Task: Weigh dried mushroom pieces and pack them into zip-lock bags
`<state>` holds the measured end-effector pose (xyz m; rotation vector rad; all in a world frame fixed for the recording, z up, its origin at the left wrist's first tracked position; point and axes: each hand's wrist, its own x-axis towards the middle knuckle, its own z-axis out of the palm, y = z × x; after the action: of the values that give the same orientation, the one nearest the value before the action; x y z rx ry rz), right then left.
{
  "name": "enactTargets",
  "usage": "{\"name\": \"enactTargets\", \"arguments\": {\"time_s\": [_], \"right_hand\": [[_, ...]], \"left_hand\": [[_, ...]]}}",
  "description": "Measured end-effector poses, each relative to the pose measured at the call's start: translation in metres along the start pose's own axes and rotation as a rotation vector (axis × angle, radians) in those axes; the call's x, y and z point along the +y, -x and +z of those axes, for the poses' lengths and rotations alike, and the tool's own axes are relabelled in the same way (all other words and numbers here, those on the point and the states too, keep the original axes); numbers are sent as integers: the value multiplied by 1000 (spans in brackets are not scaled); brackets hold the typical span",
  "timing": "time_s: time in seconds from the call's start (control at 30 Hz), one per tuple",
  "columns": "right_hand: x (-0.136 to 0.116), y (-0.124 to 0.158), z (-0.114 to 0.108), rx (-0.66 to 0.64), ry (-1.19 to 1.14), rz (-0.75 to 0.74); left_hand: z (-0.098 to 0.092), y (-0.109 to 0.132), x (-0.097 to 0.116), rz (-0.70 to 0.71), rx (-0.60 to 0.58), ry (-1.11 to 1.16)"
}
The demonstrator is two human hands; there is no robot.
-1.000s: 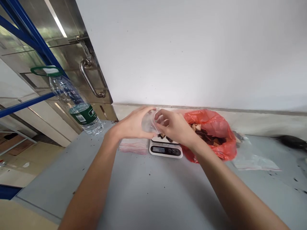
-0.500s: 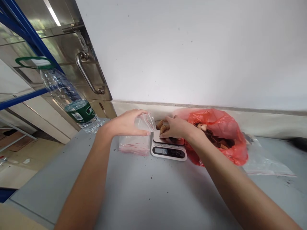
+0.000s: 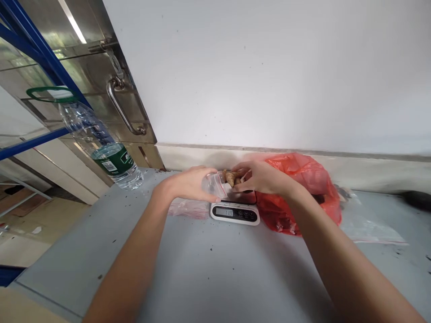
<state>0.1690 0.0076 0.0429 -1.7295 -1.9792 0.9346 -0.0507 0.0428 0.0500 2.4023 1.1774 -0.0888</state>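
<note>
My left hand [image 3: 190,183] is closed on a small clear zip bag [image 3: 213,185] and holds it just above the left side of a white digital scale [image 3: 235,211]. My right hand [image 3: 261,176] is pinched on several brown dried pieces [image 3: 232,176] at the bag's mouth, over the scale. The scale's display shows digits. A red plastic bag [image 3: 305,188] with more brown pieces lies right of the scale, behind my right wrist.
A stack of clear zip bags [image 3: 188,208] lies left of the scale. A large water bottle [image 3: 101,143] stands at the back left of the grey table [image 3: 208,269]. More clear bags [image 3: 373,229] lie at the right. A steel door with a handle [image 3: 123,107] is behind.
My right hand went down to the scale, took up brown pieces and lifted them to the mouth of the bag. My left hand kept hold of the bag.
</note>
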Motion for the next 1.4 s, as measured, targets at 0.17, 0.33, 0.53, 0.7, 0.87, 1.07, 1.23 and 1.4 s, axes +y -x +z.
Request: {"name": "enactTargets", "arguments": {"time_s": [0.17, 0.33, 0.53, 0.7, 0.87, 1.07, 1.23, 1.4], "right_hand": [[-8, 3, 0, 9, 42, -110], [-13, -2, 6, 22, -4, -98], [-7, -3, 0, -67, -222, -214], [-8, 15, -7, -59, 76, -102], [-12, 56, 27, -544, 331, -101], [-11, 78, 64, -611, 500, -187], [-14, 53, 24, -418, 313, -197], [-27, 18, 1, 76, 66, -210]], "left_hand": [[5, -3, 3, 80, 56, 23], [9, -4, 2, 44, 79, 27], [7, -7, -5, 63, 91, 114], [-2, 1, -11, 34, 37, 59], [-12, 10, -17, -31, 25, 46], [-13, 13, -19, -29, 50, 42], [-14, 15, -15, 16, 44, 56], [-13, 13, -13, 36, 75, 103]]}}
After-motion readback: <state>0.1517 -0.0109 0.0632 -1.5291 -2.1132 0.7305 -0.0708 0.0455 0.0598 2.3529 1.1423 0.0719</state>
